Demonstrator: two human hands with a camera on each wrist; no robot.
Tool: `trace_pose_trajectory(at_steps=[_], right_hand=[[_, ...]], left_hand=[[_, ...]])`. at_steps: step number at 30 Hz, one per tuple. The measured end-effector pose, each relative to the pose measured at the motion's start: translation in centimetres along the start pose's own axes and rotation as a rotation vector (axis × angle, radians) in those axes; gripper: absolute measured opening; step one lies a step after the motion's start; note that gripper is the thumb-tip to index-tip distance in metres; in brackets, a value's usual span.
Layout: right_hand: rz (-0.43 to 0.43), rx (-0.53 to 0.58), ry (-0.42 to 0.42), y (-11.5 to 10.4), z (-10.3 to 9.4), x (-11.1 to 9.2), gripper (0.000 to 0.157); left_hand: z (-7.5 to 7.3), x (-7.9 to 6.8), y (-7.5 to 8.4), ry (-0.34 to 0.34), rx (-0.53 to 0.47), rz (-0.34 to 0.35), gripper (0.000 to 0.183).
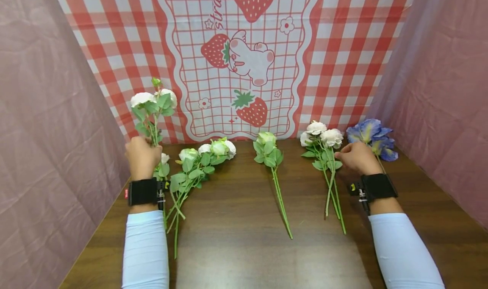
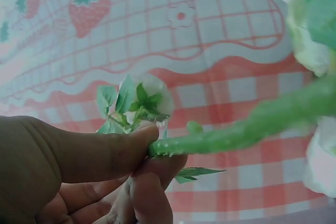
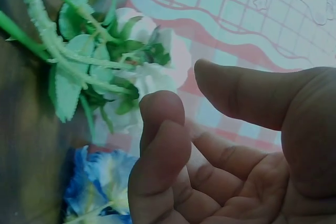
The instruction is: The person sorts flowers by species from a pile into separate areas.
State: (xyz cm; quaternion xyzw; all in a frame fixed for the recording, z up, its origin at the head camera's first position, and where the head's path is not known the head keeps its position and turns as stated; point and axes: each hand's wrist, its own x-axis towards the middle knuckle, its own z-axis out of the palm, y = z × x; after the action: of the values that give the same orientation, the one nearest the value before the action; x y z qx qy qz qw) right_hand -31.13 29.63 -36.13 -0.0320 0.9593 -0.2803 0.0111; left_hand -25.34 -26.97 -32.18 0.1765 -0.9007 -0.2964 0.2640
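Checked cloth (image 1: 343, 47) backs the counter (image 1: 244, 238). Far left, my left grip (image 1: 143, 155) pinches a raised white-flowered stem (image 1: 151, 107); I judge this the lifting step, next needing a steady pinch. Then a mixed bunch (image 1: 195, 174), a green rose (image 1: 268, 150), white roses (image 1: 331, 139), and my right grip (image 1: 359, 158) (apart, nothing in it) beside blue flowers (image 1: 367, 132).

1. a brown wood-grain table (image 1: 236, 221), glossy with pale reflected light on its near part.
2. a red-and-white checked fabric cloth (image 1: 347, 47), hanging behind the table.
3. a white panel with a red grid and wavy border (image 1: 190, 75), printed mid-cloth, bearing red strawberries (image 1: 251, 111) and a white cartoon animal (image 1: 255, 62) turned sideways.
4. wrinkled pale pink fabric (image 1: 42, 111) at left; mauve-pink fabric (image 1: 444, 106) at right.
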Motion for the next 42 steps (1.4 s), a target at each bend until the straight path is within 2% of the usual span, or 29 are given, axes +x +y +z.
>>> trace_pose_trajectory(at_steps=[5,10,15,21,23,26,29,35,42], right_hand=[[0.004,0.026,0.026,-0.6,-0.5,-0.6,0.066],[-0.048,0.020,0.087,-1.6,-1.1,-0.9,0.064],[-0.080,0.011,0.152,-2.8,-1.5,-1.3,0.066],[-0.125,0.047,0.215,-4.6,-1.9,-2.3,0.064],[-0.140,0.063,0.224,-5.1,-2.0,-2.8,0.063],[-0.161,0.082,0.236,-6.1,-2.1,-3.5,0.064],[-0.179,0.091,0.256,-7.0,-2.1,-4.2,0.065],[-0.232,0.103,0.283,-8.9,-2.0,-5.4,0.063],[-0.280,0.117,0.269,-10.8,-1.3,-6.4,0.066]], left_hand=[[-0.9,-0.6,1.7,0.036,-0.038,0.025,0.025],[-1.7,-1.3,3.2,0.052,-0.150,0.050,0.028],[-2.2,-2.3,4.5,0.020,-0.252,0.100,0.043],[-2.1,-3.2,5.8,-0.002,-0.319,0.151,0.048],[-1.9,-3.4,6.2,-0.032,-0.353,0.158,0.050],[-1.5,-3.7,6.7,-0.115,-0.419,0.156,0.055],[-0.9,-3.9,7.3,-0.197,-0.496,0.159,0.052],[0.3,-4.7,8.6,-0.307,-0.629,0.186,0.044],[1.4,-6.5,10.4,-0.428,-0.760,0.260,0.038]])
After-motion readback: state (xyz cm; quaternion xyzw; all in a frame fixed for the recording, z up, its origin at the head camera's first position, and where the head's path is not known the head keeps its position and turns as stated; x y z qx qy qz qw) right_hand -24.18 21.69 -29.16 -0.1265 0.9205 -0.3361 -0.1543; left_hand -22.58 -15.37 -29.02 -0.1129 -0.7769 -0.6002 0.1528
